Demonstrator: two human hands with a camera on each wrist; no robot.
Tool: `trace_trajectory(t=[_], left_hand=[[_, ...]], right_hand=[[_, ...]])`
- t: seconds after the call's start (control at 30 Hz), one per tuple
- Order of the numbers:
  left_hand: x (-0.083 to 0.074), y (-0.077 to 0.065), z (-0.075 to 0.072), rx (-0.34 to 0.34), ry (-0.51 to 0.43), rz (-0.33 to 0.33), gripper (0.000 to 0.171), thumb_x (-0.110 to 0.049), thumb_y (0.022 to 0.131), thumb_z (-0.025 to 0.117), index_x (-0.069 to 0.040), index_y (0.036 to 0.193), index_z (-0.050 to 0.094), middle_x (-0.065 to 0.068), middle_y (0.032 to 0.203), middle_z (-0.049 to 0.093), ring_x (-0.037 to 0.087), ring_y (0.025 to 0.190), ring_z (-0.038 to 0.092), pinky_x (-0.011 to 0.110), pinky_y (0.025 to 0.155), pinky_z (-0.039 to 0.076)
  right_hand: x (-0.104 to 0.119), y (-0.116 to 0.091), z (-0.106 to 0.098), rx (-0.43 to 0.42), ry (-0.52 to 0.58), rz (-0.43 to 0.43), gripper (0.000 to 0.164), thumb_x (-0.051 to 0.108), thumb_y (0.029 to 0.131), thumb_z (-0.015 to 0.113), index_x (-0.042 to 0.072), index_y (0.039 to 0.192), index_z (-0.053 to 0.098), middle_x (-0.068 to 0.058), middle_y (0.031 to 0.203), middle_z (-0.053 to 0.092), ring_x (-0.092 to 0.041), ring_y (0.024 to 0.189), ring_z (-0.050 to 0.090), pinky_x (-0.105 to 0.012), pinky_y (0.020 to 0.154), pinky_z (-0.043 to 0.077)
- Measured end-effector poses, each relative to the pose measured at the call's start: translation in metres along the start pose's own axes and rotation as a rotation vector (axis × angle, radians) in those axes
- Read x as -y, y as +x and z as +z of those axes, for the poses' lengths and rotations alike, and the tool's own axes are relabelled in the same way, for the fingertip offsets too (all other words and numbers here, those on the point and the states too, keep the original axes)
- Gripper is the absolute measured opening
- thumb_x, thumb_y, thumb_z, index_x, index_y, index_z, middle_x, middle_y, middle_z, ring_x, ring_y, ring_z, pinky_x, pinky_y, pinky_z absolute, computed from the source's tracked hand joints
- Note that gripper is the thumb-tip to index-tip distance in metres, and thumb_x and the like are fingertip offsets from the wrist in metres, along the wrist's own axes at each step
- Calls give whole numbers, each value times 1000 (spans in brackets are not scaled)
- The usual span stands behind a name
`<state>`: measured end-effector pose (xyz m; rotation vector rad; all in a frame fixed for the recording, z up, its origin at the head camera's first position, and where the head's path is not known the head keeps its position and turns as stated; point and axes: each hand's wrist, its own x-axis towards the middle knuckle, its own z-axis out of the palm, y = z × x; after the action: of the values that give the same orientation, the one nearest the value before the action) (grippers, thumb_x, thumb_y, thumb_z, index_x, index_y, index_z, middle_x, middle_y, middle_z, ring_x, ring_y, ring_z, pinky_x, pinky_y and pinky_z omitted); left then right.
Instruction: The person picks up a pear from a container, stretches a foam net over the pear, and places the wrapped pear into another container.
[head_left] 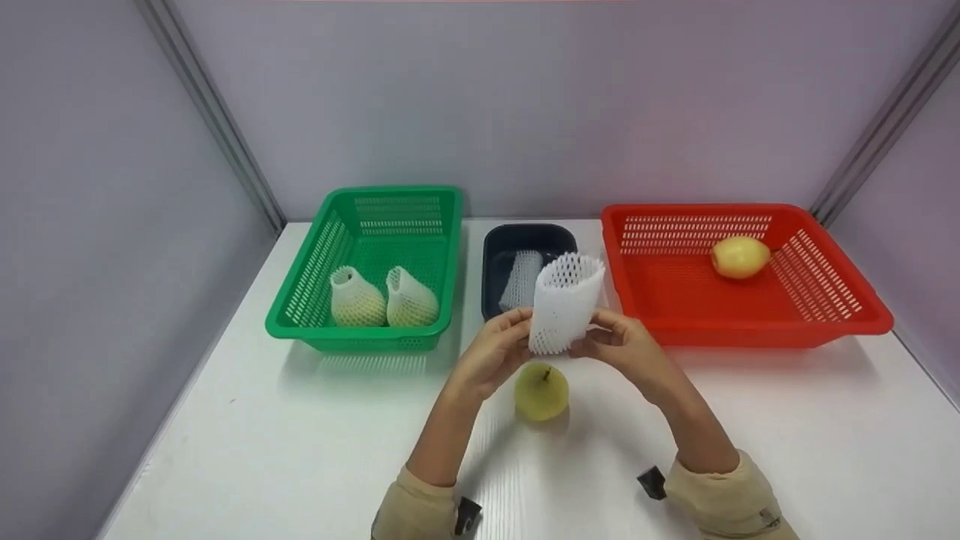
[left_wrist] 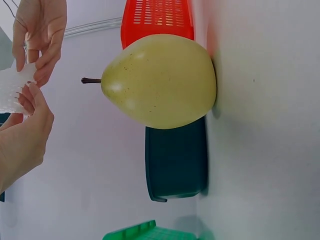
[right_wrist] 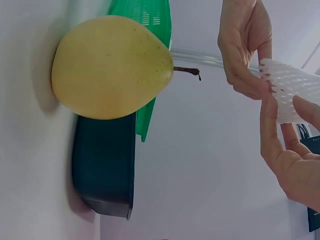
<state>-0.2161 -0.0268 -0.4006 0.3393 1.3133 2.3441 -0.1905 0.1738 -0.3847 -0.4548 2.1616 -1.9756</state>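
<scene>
A white surface [head_left: 247, 450] sits inside pale grey walls, with three containers along its far edge. Toward the far left corner stands a green plastic basket [head_left: 307, 304] with slotted sides, holding two pears already sleeved [head_left: 382, 300] in white foam netting, narrow ends up. At the middle of the far edge is a small dark tray [head_left: 499, 247] with a spare foam sleeve [head_left: 521, 279] lying in it.

In front of the tray, above the surface, both hands hold one white foam net sleeve [head_left: 564, 300], a soft tube of open diamond mesh. The left hand [head_left: 491, 352] pinches its lower left edge and the right hand [head_left: 622, 346] pinches its lower right edge, seemingly spreading the bottom opening. Directly below, near the middle of the surface, a bare yellow-green pear [head_left: 541, 391] stands upright, smooth, speckled, with a short dark stem.

Toward the far right corner sits a wider red slotted basket [head_left: 840, 319] with one bare yellow pear [head_left: 740, 257] on its side.
</scene>
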Motion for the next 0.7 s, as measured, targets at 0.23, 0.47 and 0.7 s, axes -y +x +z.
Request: trace_trajectory(t=[0.23,0.47,0.7], left_hand=[[2,-3,0,18,-37,40,26,2,94,41,12,118,43,10,99,58,17,89,57,28,80,47],[0,-3,2,14,-3,51,37,3,92,42,13,127,38,12,107,57,20,92,58,34,82,48],[-1,-5,3,0,17,46,35,2,90,45,12,123,41,11,102,57,18,86,57,30,75,49]], right_hand=[[-1,-1,1,143,122,-17,52,7,89,56,-6,133,33,-21,130,41,-28,106,53,-40,89,43],[-2,2,-4,278,334,-41,53,15,96,39,-15,136,22,-17,127,46,-29,110,49,-40,94,39],[-7,3,-6,254,526,76,38,15,97,41,-6,128,43,-12,121,52,-28,109,50,-38,97,37]])
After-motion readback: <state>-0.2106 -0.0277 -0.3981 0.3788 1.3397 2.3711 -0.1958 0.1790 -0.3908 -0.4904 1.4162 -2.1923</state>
